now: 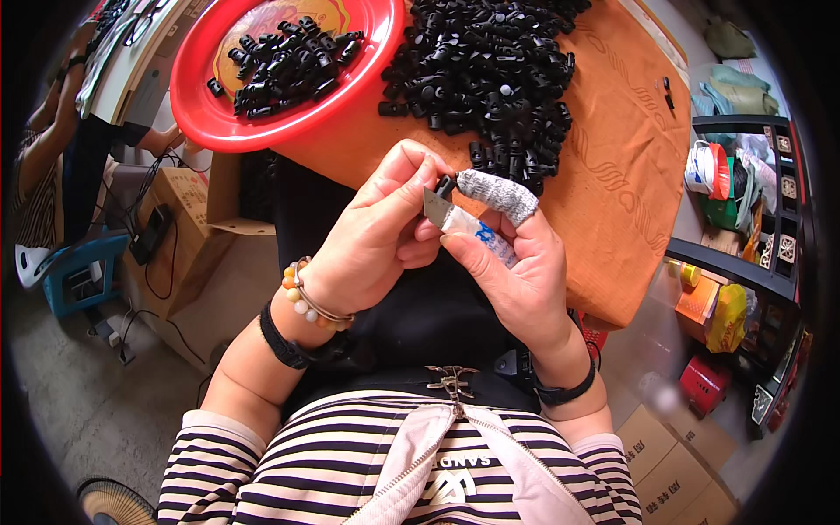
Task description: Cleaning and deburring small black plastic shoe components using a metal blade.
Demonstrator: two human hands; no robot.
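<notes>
Centrally, hands (455,236) trimming black clip (444,185), blade (435,208)

Orange cloth (612,175) covers the bench. Red tray (201,114) at its upper left, partly over the edge, a gold patch in its middle. Cardboard boxes: one open (188,236) below the tray, more (682,464) at lower right on the floor. Blue stool (79,271) at left with dark cables beside it. Dark shelf unit (744,201) at right, crowded with bags and containers. Small red box (704,382) on the floor beneath it. Fan (114,503) at bottom left, partly cut off.
</notes>
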